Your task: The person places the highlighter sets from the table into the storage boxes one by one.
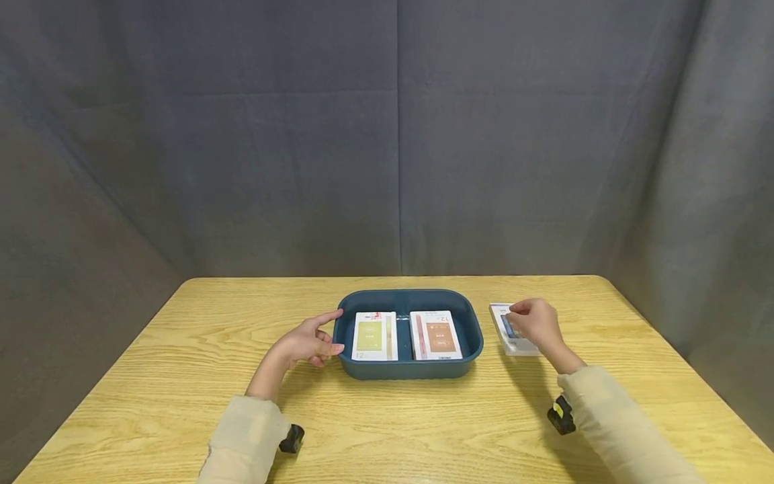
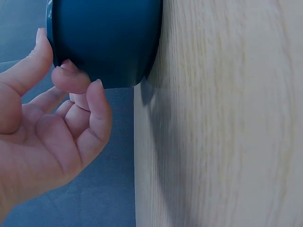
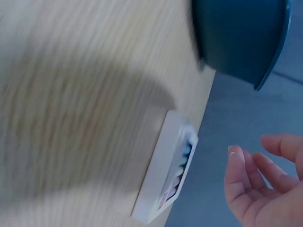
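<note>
A dark teal plastic tray [image 1: 403, 370] holds two flat white boxes. One white box [image 1: 390, 336] on the left has a yellow-green panel; the other white box [image 1: 420, 343] has an orange-brown panel. My left hand [image 1: 308, 341] is at the tray's left end, index finger and thumb spread along the rim, other fingers loosely bent beneath. To the tray's right, a third white box [image 1: 521, 347] lies on the table; its window [image 3: 181, 168] shows several rounded, pastel-coloured pieces. Over this box hovers my right hand [image 1: 538, 324], with a gap between hand and box in the right wrist view.
The pale wooden table [image 1: 399, 430] ends at a back edge just behind the tray. Grey curtains [image 1: 290, 168] rise behind it and along both sides. A black wrist camera [image 1: 293, 439] sits under the left sleeve, another wrist camera [image 1: 562, 415] under the right.
</note>
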A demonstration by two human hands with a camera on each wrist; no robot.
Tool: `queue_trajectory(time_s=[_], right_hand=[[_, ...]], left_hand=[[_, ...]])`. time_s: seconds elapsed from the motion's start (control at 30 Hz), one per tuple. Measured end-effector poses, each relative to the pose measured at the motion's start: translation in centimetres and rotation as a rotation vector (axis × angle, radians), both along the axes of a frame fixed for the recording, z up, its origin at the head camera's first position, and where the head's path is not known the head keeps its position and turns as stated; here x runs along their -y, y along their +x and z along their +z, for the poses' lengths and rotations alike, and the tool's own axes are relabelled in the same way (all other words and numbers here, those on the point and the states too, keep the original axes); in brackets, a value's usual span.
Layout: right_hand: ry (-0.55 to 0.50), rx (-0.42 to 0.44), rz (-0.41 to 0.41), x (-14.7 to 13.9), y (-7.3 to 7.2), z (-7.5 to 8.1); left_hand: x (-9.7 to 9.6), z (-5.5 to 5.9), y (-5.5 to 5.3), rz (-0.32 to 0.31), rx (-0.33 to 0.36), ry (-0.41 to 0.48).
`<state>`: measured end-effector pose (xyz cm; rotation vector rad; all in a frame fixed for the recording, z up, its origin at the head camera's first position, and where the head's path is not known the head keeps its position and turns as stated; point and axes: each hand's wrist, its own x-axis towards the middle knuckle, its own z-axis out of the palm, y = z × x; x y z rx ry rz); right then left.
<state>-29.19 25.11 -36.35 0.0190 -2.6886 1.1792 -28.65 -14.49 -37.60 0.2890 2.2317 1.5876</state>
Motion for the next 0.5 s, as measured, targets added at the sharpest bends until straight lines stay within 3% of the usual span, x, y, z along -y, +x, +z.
queue_trajectory(time_s=[0.27,0.5], right_hand=[[0.041,0.048,-0.054,-1.6,-0.4,-0.9],[-0.038,0.109,-0.064,-3.1,-0.6,-1.5]], left_hand=[[0.0,-0.2,0.1,0.0,-0.002,-0.002],[0.0,-0.1,0.0,-0.007,-0.004,0.001]])
